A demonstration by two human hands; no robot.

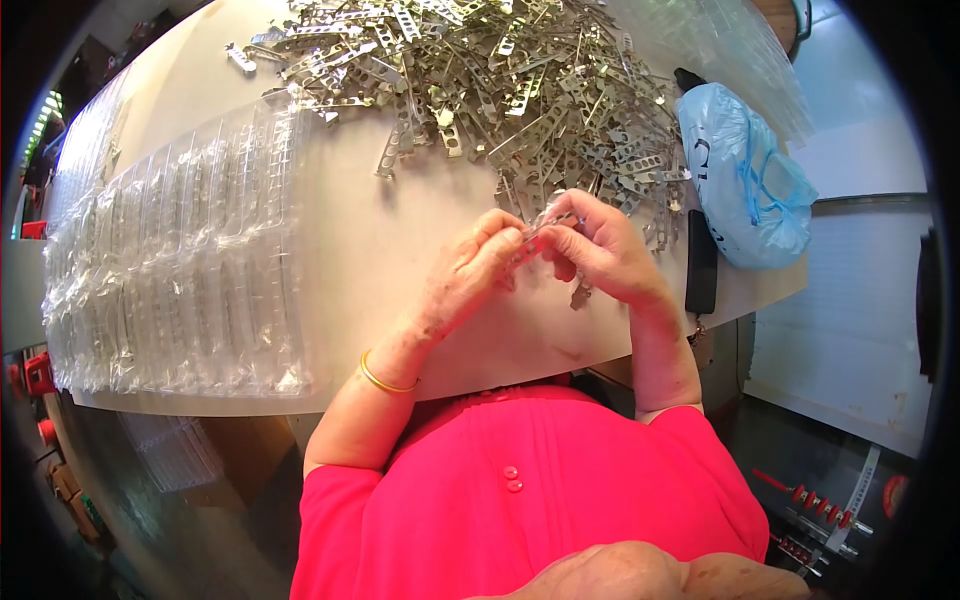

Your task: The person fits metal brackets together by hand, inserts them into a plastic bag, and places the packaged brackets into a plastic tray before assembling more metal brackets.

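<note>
Both hands meet over the near middle of the table, in front of a large pile of perforated metal strips [530, 90]. My left hand [478, 258] is closed, thumb and fingers pinching a clear plastic sleeve [527, 248]. My right hand [605, 248] is closed at the sleeve's other end, with a perforated metal strip [580, 296] showing below its fingers. How far the strip lies inside the sleeve is hidden by the fingers. To the left, filled clear plastic packs [190, 260] lie side by side in rows.
A blue plastic bag [745, 175] sits at the table's right, with a dark oblong case [701, 262] beside it. More clear plastic sheeting [735, 55] lies at the far right. The table's front edge [470, 388] runs close to my body.
</note>
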